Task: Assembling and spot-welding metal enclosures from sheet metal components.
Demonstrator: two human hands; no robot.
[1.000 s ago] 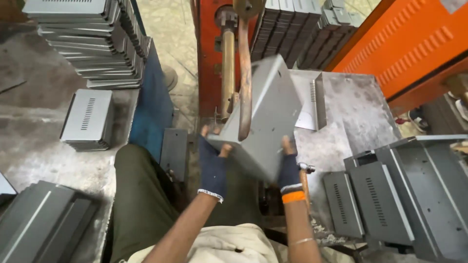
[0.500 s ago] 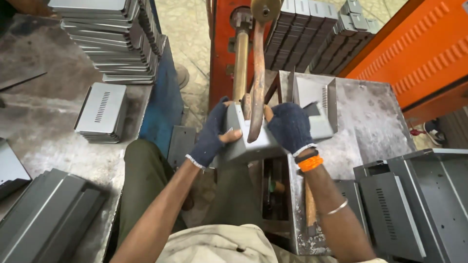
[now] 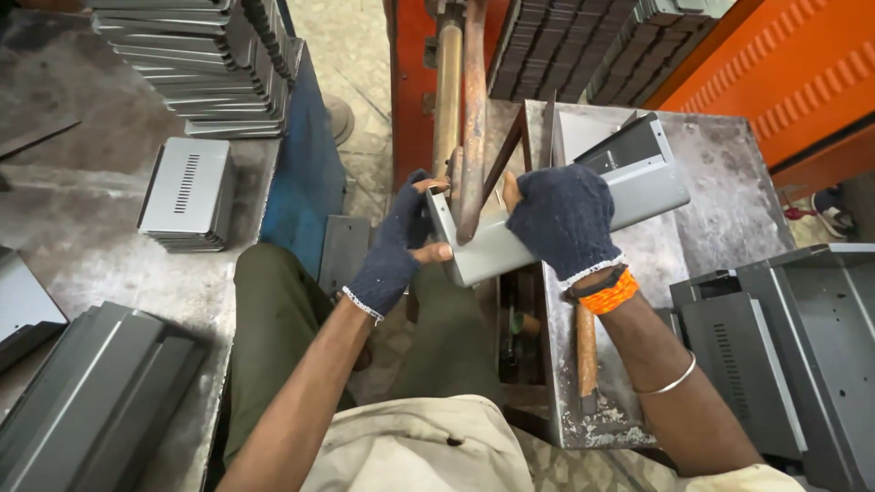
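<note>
Both hands wear dark knitted fingerless gloves and grip one grey sheet-metal box cover (image 3: 638,196). My left hand (image 3: 396,246) holds its left end, my right hand (image 3: 565,219) clasps its middle from above. The cover lies tilted, its left end pushed between the two copper-coloured arms of the spot welder (image 3: 460,100), which hang down from an orange machine frame. An orange band and a metal bangle are on my right forearm.
Stacks of grey vented covers (image 3: 187,191) sit on the left bench, taller piles (image 3: 196,64) behind. Larger grey housings (image 3: 784,346) stand at right on a steel table (image 3: 720,173). A wooden-handled tool (image 3: 586,351) lies by its edge. An orange cabinet (image 3: 784,73) is upper right.
The cover was turned from upright to lying nearly flat, and its end was slid between the welder arms. My right hand shifted from the lower edge to the top.
</note>
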